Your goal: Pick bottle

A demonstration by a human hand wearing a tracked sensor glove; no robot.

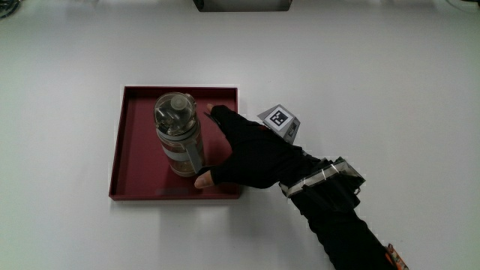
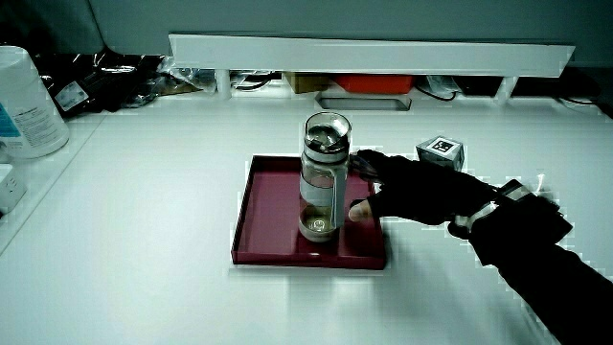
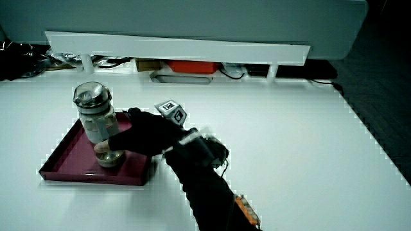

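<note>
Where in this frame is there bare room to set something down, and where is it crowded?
Bare tabletop runs from the red tray to the partition, and between tray and person. Crowded: the tray, where the upright bottle stands with the hand against it.

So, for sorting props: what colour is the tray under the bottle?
Dark red, clearest in the main view: tray, bottle.

Forearm (image 1: 352, 225) cut off at frame edge in all views. Hand (image 1: 251, 154) hides part of tray (image 1: 124, 142) rim & floor. Bottle (image 1: 178, 135) label print too small to read. Dark box (image 1: 241, 4) & white tub (image 2: 29, 101) cropped by frame edges.
</note>
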